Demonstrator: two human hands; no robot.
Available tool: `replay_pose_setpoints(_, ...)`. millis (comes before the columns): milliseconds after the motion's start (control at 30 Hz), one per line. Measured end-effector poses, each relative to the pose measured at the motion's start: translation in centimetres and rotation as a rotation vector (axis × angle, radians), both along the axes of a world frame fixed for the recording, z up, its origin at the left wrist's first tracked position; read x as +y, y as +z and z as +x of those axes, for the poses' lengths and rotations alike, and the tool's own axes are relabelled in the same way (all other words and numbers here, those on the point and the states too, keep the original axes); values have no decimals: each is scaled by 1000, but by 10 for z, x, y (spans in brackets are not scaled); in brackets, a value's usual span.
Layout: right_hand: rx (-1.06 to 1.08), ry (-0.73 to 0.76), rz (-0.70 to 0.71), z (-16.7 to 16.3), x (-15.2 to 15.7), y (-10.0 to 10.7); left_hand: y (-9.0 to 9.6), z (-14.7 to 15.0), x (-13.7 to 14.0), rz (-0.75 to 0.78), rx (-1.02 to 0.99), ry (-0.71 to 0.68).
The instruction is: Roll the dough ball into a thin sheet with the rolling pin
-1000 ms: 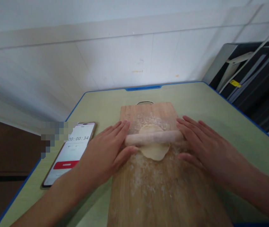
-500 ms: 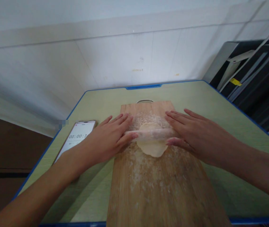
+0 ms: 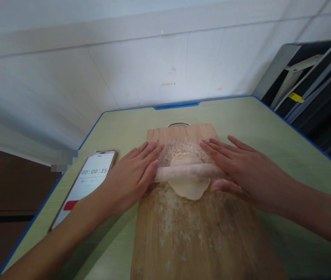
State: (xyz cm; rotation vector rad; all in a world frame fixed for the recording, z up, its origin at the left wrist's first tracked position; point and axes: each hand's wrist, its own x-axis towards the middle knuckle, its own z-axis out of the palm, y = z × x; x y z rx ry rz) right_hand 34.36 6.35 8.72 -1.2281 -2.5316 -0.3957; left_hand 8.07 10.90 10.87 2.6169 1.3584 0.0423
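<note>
A pale rolling pin (image 3: 190,171) lies crosswise over a flattened round of dough (image 3: 190,190) on a floured wooden cutting board (image 3: 194,241). My left hand (image 3: 136,171) rests flat over the pin's left end, fingers stretched forward and the thumb along the near side. Over the right end lies my right hand (image 3: 235,167), its fingers extended and its thumb apart from them on the near side. Both palms hide the pin's ends. Dough shows in front of and behind the pin.
A phone (image 3: 91,182) with a running timer lies left of the board, partly behind my left forearm. The green table (image 3: 130,122) has a blue edge and meets a white wall (image 3: 142,74). Dark flat items (image 3: 323,93) stand beyond its right side.
The rolling pin has rolled slightly toward me over the dough, with both hands on it. My left thumb has shifted forward and left. The view has shifted slightly.
</note>
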Motion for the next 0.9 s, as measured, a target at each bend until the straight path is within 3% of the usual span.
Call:
replay_pose_setpoints(233,8,-52,-16,-1,15,-2,3,10,15,-26,-21,37)
replay_pose_setpoints(433,-13,-45,51,-2,-5,-1,-1,2,-8,39,-48,-7)
replay_pose_setpoints(667,-7,-71,-77,-1,10,1,1,8,5,21,-37,8)
replay_pose_setpoints(900,47,-44,-106,0,2,-1,1,0,-8,55,-18,-15)
